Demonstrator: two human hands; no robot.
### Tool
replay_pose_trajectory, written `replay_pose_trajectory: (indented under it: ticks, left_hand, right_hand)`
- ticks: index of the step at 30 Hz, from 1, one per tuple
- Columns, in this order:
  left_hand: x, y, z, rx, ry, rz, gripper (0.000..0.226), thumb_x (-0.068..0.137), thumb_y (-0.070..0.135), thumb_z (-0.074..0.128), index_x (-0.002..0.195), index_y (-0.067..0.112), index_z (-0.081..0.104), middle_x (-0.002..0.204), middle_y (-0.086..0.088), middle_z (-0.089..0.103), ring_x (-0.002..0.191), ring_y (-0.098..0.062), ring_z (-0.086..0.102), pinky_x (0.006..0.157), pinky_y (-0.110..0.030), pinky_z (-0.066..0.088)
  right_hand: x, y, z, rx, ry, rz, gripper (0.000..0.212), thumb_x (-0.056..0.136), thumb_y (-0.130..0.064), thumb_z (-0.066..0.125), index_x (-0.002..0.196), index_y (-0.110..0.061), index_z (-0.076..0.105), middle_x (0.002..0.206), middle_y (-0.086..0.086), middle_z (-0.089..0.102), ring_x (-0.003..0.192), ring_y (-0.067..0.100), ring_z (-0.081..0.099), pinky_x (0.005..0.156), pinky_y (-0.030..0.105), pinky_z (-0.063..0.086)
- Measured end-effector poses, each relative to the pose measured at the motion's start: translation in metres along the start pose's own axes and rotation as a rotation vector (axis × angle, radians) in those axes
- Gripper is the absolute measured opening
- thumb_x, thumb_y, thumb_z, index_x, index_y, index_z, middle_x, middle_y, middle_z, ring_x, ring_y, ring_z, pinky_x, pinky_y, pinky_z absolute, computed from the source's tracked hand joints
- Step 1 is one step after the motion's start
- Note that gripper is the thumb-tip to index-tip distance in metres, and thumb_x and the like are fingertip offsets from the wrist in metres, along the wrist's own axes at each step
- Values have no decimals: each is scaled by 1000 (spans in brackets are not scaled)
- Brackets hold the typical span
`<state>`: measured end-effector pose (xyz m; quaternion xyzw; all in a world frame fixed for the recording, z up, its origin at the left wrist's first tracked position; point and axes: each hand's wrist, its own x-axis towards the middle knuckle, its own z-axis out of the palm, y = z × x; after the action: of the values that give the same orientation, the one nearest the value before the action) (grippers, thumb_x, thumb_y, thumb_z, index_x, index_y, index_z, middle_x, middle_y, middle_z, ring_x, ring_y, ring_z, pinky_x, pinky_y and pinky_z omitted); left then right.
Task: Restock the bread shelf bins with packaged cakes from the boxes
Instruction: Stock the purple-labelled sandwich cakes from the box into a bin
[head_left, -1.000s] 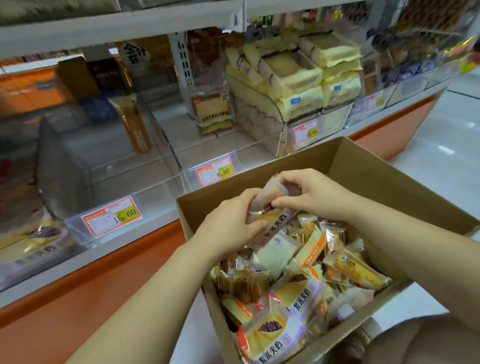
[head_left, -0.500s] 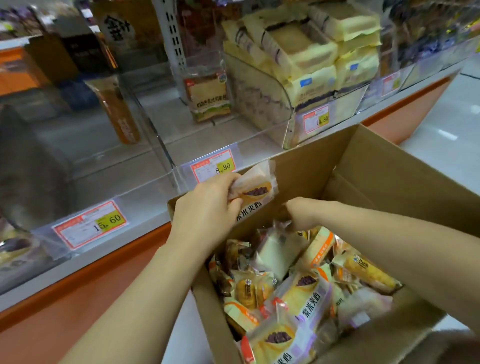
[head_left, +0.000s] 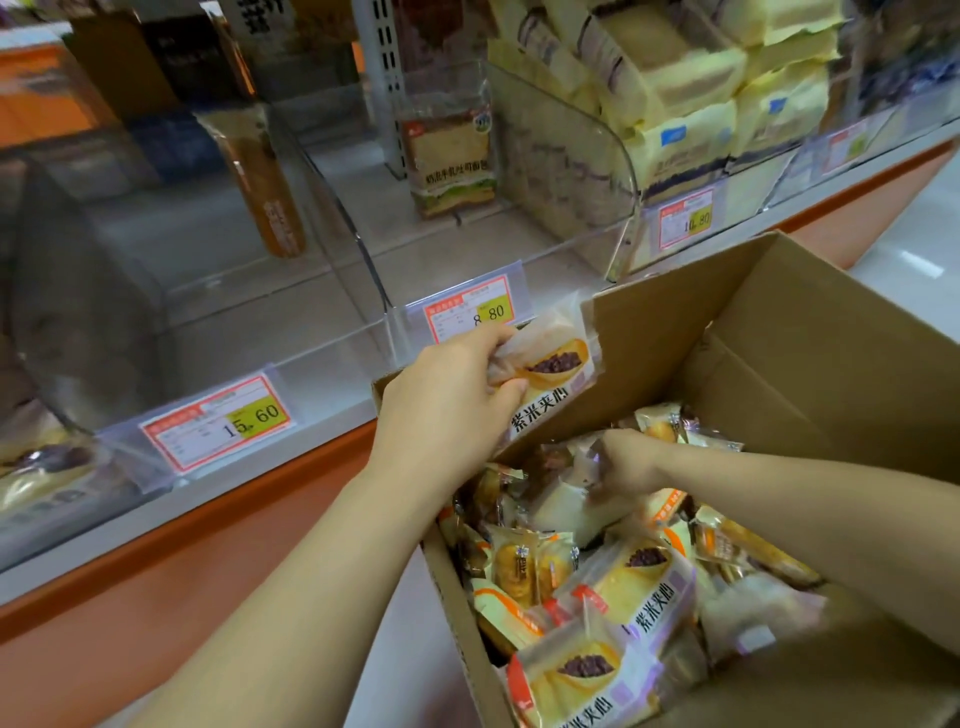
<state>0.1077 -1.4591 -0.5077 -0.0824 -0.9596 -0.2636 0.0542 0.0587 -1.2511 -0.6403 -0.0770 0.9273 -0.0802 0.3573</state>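
Note:
My left hand (head_left: 447, 395) grips a packaged cake (head_left: 556, 364) with a purple-rice picture, held above the near left corner of the open cardboard box (head_left: 779, 332), just in front of the 8.80 price tag (head_left: 470, 309). My right hand (head_left: 623, 460) is down inside the box, fingers curled on a pale wrapped cake (head_left: 566, 506). The box holds several wrapped cakes (head_left: 639, 577). Behind the tag is a clear shelf bin (head_left: 363, 228) with one bread pack (head_left: 449, 150) standing at its back.
A bin to the left, tagged 15.60 (head_left: 218, 421), holds a tall orange pack (head_left: 265, 192). To the right, a bin is stacked with yellow bread packs (head_left: 691, 98). An orange shelf base (head_left: 156, 582) runs below. White floor (head_left: 904, 239) lies at right.
My left hand lifted a purple-rice cake out of the box toward the 8.80 bin. My right hand let go of it and dropped back among the cakes in the box.

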Motion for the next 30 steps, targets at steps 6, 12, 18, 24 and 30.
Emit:
replay_pose_trajectory:
  ticks: [6, 12, 18, 24, 30]
  left_hand:
    - [-4, 2, -7, -192, -14, -85, 37, 87, 31, 65, 123, 27, 59, 114, 9, 65, 104, -14, 59, 80, -27, 44]
    - [-38, 13, -30, -485, 287, -157, 21, 89, 21, 65, 110, 22, 61, 88, 15, 62, 71, 16, 55, 59, -4, 40]
    - [-70, 20, -65, -827, 418, -315, 14, 91, 15, 63, 104, 15, 58, 94, 1, 66, 72, 1, 58, 52, -4, 42]
    - [-100, 32, -91, -1351, 266, -476, 9, 94, 20, 58, 102, 16, 56, 97, -8, 68, 72, -18, 66, 62, -34, 53]
    - [-122, 11, -125, -1562, 308, -482, 28, 95, 27, 55, 118, 11, 49, 92, -8, 67, 67, -17, 64, 52, -30, 49]
  right_hand:
    - [-69, -16, -60, -114, 224, -114, 35, 77, -32, 73, 56, -17, 50, 56, -2, 51, 66, 18, 55, 54, 26, 41]
    - [-172, -14, -82, -373, 822, -324, 14, 75, -31, 70, 87, -26, 67, 82, -10, 63, 80, 15, 57, 63, 34, 49]
    - [-227, -47, -87, -395, 1533, -730, 20, 75, -27, 75, 79, -8, 67, 82, 8, 67, 74, 27, 57, 62, 33, 38]
    - [-237, -118, -79, -339, 1631, -928, 25, 82, -34, 68, 80, -8, 67, 85, 8, 69, 78, 27, 62, 71, 34, 41]
    - [-233, -173, -71, -150, 1308, -910, 36, 68, -18, 84, 99, -12, 67, 108, 6, 60, 106, 24, 52, 86, 39, 49]
